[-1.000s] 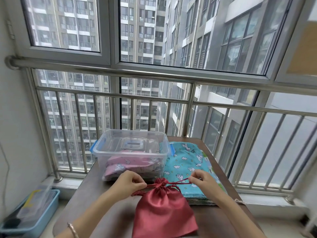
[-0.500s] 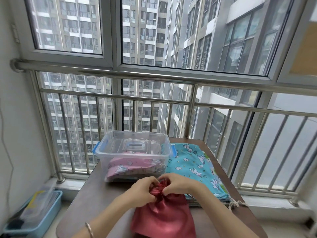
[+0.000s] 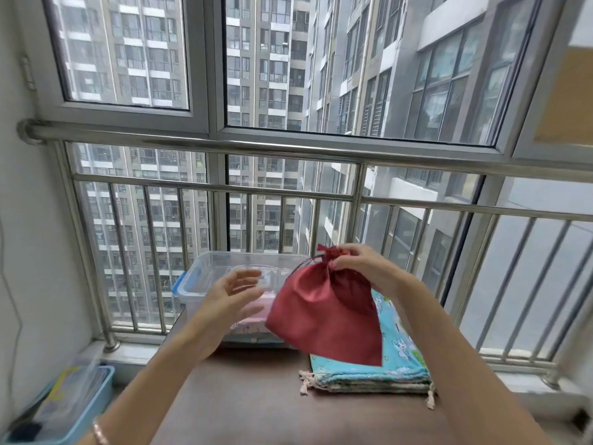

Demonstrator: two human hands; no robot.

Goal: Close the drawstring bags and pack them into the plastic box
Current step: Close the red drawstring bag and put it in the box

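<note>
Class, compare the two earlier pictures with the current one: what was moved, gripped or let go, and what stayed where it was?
The red bag has been lifted off the table and now hangs from the right hand, which grips its gathered neck. The left hand has let go of the drawstring and is open beside the bag. The plastic box and the stack of blue bags stayed put.

red bag [image 3: 324,319], turquoise cartoon-print bags [image 3: 398,358]

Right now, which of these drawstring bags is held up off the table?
The red bag, gripped at its gathered neck by the right hand. The blue patterned bags lie stacked on the table, and the pink bags sit inside the plastic box.
</note>
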